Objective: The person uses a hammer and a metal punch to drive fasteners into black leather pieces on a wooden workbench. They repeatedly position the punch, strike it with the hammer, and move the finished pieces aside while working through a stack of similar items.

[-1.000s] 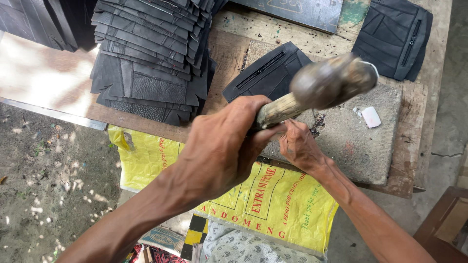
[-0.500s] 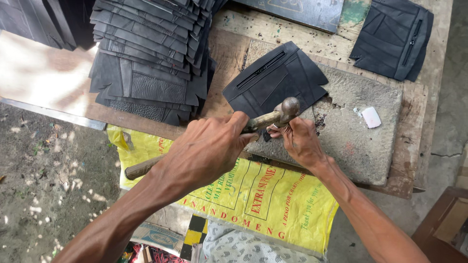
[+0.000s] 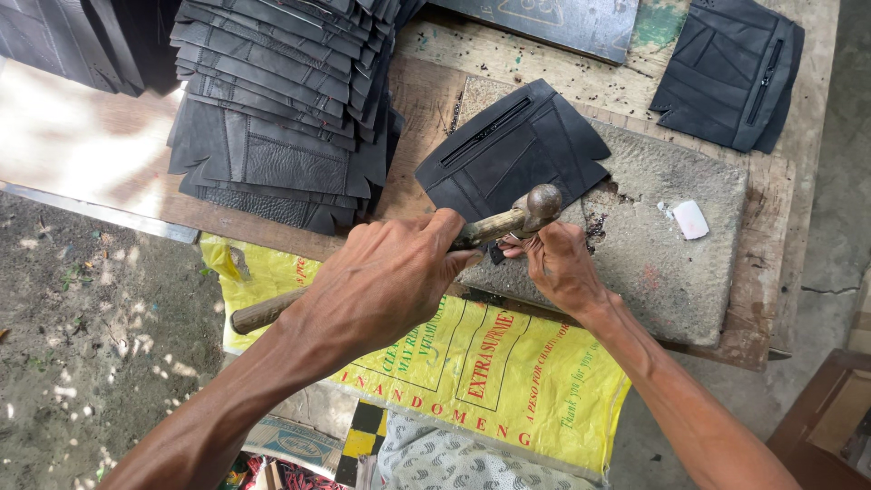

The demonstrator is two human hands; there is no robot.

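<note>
My left hand grips the wooden handle of a hammer just behind its round metal head. The head sits right above the fingers of my right hand. Those fingers pinch a small upright tool, mostly hidden, at the lower corner of a black leather piece with a slit. That piece lies on a grey stone slab on the wooden bench.
A tall stack of black leather pieces sits at the left of the bench. Another black piece lies at the top right, and a small white block rests on the slab. A yellow printed sack hangs below the bench edge.
The hammer was raised high one second ago, then swung down. Its head is now low against my right hand's fingers. The right hand has stayed in place.
</note>
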